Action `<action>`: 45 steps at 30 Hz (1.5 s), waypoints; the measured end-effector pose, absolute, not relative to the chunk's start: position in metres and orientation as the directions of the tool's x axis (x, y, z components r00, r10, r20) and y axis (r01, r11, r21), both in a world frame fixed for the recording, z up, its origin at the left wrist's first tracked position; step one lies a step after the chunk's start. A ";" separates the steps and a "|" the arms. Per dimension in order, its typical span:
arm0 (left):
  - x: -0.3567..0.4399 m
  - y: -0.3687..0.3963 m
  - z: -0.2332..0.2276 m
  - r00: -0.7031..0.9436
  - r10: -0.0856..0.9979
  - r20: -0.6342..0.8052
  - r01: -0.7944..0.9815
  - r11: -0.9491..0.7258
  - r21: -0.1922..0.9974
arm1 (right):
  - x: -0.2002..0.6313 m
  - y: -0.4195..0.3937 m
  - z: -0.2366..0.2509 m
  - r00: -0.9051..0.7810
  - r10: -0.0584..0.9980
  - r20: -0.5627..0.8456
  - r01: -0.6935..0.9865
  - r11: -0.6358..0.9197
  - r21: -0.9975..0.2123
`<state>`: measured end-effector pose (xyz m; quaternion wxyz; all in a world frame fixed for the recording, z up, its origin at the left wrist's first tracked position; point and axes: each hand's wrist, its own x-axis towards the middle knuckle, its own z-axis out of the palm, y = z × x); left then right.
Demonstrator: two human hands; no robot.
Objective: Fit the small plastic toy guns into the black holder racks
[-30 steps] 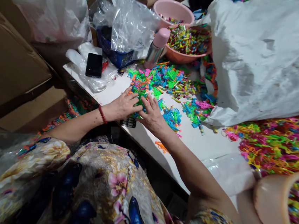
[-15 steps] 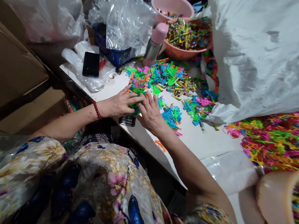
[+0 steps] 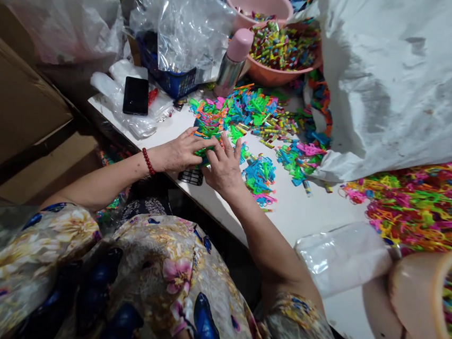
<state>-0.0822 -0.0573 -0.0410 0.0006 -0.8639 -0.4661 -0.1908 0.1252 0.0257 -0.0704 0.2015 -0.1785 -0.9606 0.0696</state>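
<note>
Both hands are sitting a touch nearer the table's near edge than half a second ago, fingers closing in on each other. Going left to right, a black phone point(image 3: 136, 96) is lying on clear plastic bags point(image 3: 117, 91); the left hand point(image 3: 176, 153), red bead bracelet point(image 3: 149, 161) at the wrist, is resting fingers-spread on green plastic toy pieces point(image 3: 205, 152), pinching nothing I can make out. Touching it, the right hand point(image 3: 223, 167) is pressing half-open on the same pieces beside a blue cluster point(image 3: 260, 174) on the white table point(image 3: 305, 212).
</note>
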 end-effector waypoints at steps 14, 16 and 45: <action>-0.079 -0.051 -0.050 0.390 0.865 0.317 0.886 -0.446 0.126 | 0.108 0.042 -0.087 -0.846 0.386 0.367 0.281 0.909 -0.306; -0.080 -0.049 -0.049 0.370 0.880 0.298 0.902 -0.417 0.110 | 0.108 0.049 -0.083 -0.854 0.369 0.367 0.246 0.907 -0.341; -0.055 -0.048 0.001 0.352 0.894 0.276 0.926 -0.377 0.038 | 0.210 -0.058 -0.114 -0.716 0.682 0.151 0.529 0.671 -0.519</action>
